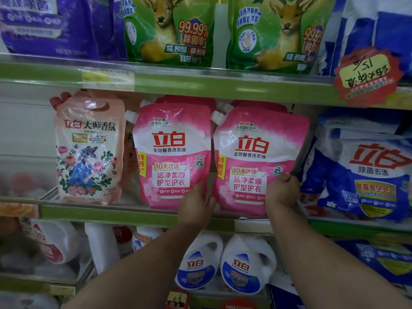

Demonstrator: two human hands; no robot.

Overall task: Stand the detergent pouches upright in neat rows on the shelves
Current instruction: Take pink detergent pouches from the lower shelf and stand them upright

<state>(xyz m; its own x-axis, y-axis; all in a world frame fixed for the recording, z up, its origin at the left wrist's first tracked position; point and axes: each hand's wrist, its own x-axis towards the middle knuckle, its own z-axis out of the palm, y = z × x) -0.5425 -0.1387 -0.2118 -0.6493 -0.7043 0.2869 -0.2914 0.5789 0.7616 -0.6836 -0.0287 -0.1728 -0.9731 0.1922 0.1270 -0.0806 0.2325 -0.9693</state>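
item: right pink pouch [256, 161], middle shelf [133, 214], front of its row, upright with a slight lean to the right; spout at upper left. it is held at both lower edges. the left hand [196, 206] is laid against the lower left edge, in the gap between this pouch and the left pink pouch [172, 157]; its fingers are hidden behind the pouch, so whether they are spread or curled cannot be told. the right hand [282, 190] is seen with fingers curled round the lower right edge, pinching it.

adjacent stock: further pink pouches are glimpsed behind both front ones. a peach floral pouch [89, 150] is stood apart to the left. blue bags [365, 175] are pressed close on the right. green deer pouches [169, 30] are ranged on the shelf above, white jugs [223, 262] on the shelf below.

risks, as judged:
- the soft base may be buckled if the pouch is let go while leaning, so that it would slump forward over the shelf lip.
- the left neighbour may be nudged out of line as the left hand is withdrawn from the gap.
- the right edge may be caught against the blue bags and the pouch left skewed.
- the rear pouches may be pushed back unevenly if too much force is applied.
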